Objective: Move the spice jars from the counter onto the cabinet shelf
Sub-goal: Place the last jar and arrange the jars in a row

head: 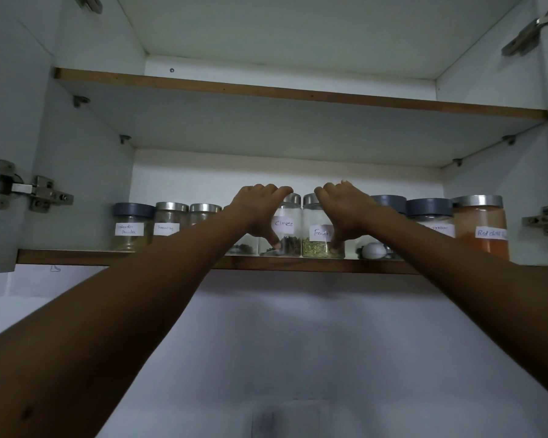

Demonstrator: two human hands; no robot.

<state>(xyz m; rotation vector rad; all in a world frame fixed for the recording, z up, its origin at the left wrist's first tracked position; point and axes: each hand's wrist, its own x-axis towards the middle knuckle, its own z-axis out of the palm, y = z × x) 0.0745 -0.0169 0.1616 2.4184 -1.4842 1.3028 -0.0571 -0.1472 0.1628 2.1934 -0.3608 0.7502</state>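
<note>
Both arms reach up to the lower cabinet shelf (76,257). My left hand (257,210) grips the glass jar labelled Cloves (287,235), fingers over its silver lid and thumb low on its front. My right hand (345,210) grips the jar labelled Fennel (317,245) the same way. The two jars stand side by side on the shelf, touching or nearly so. Other labelled spice jars line the shelf: a grey-lidded one (132,227) and two silver-lidded ones (169,221) at left, grey-lidded jars (431,213) and a red chilli jar (481,226) at right.
The upper shelf (298,94) spans the cabinet above the jars. Open cabinet doors with metal hinges (29,188) flank both sides. A small white round object (373,250) lies on the shelf behind my right wrist. Below the cabinet is a plain white wall (298,327).
</note>
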